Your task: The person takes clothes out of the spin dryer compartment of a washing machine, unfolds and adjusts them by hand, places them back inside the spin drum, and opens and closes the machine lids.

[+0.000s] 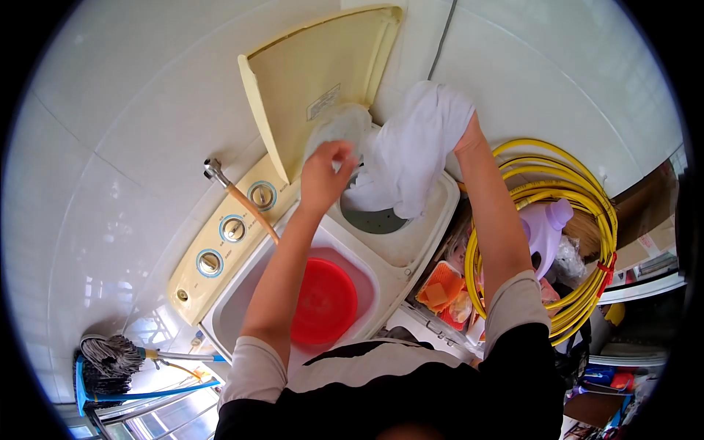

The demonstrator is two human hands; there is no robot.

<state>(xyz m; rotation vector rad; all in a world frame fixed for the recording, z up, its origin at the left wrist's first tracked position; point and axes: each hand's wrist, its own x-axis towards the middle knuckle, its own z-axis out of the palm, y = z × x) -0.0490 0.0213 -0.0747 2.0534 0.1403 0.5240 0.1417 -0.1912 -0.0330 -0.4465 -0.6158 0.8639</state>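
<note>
A white cloth [422,139] hangs bunched from my right hand [469,133], which grips its upper right part. The cloth's lower end reaches over the round opening of the spin tub [375,222] in a twin-tub washing machine [396,253]. Left of the cloth is my left hand [328,174], its fingers loosely curved and apart from the thumb, with nothing visible in it. Behind that hand stands a translucent inner cover [343,125], partly hidden. The machine's cream lid [315,81] is raised against the tiled wall.
A red basin [323,301] sits in the wash tub on the left. Control knobs [233,229] and an orange hose [249,209] line the back panel. On the right are a coiled yellow hose [579,187] and a purple bottle [544,231]. A mop [110,353] stands lower left.
</note>
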